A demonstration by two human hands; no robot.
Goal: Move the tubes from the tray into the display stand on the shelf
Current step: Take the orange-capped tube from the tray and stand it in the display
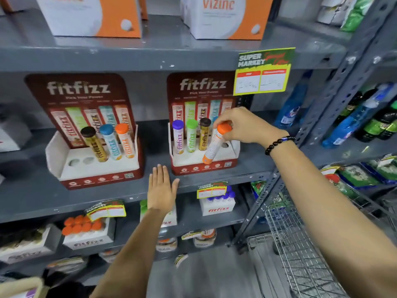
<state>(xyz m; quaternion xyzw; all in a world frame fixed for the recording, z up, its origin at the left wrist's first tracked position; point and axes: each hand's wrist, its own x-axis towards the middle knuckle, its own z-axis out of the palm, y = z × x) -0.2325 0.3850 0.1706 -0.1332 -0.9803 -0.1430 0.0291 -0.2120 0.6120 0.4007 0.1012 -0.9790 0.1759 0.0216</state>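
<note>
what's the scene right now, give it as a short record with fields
right hand: grips orange-capped tube by its cap, tilted over right stand
left hand: open, flat on shelf edge
right stand tubes: purple, green, brown caps upright; a blue one partly hidden
left stand: brown, blue, orange caps; two holes empty

A white tube with an orange cap (pixel 215 145) sits against a dark red display stand (pixel 204 168) with a white tray insert. Behind it stand tubes capped purple (pixel 178 124), green (pixel 191 124) and dark brown (pixel 205 122). The shelf (pixel 86 196) is grey, its price tag (pixel 264 70) yellow, green and red.
</note>
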